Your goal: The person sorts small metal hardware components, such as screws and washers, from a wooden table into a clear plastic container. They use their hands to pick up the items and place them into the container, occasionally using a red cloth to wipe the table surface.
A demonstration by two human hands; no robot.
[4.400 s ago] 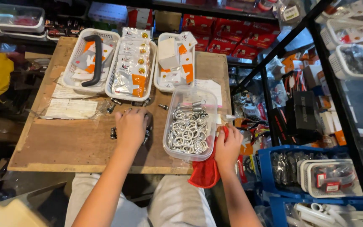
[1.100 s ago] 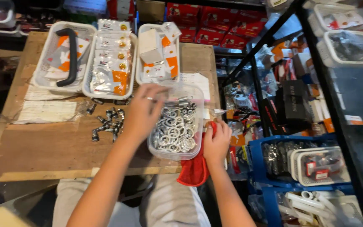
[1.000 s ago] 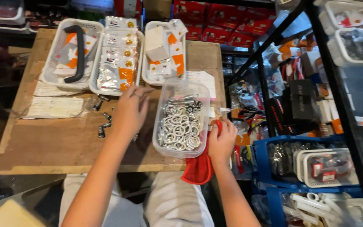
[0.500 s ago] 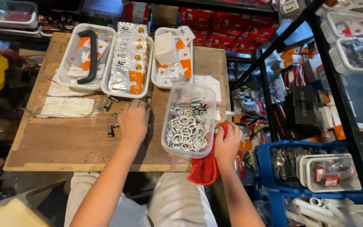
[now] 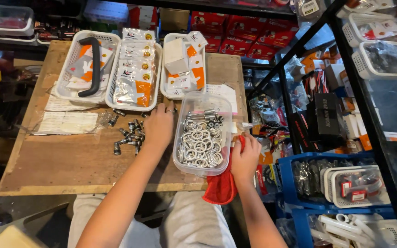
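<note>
A clear plastic container [image 5: 185, 106] full of metal rings and a few springs stands near the table's front right edge. My left hand [image 5: 158, 127] lies palm down on the wood, fingers bent, against the container's left wall. Just left of it lies a scatter of small dark bolts [image 5: 127, 136]. My palm hides whatever is under it. My right hand [image 5: 245, 155] rests at the container's right wall, fingers curled on a red cloth [image 5: 220, 189] that hangs over the table edge.
Three white baskets stand at the back of the wooden table [image 5: 60, 165]: one with a black handle [image 5: 91, 66], one with bagged parts [image 5: 134, 76], one with small boxes [image 5: 180, 64]. Papers [image 5: 67, 123] lie at the left. Shelving with bins [image 5: 345, 183] crowds the right.
My left hand moved from over the container to the bolts and now lies beside the container's left wall. The right hand has stayed on the red cloth.
</note>
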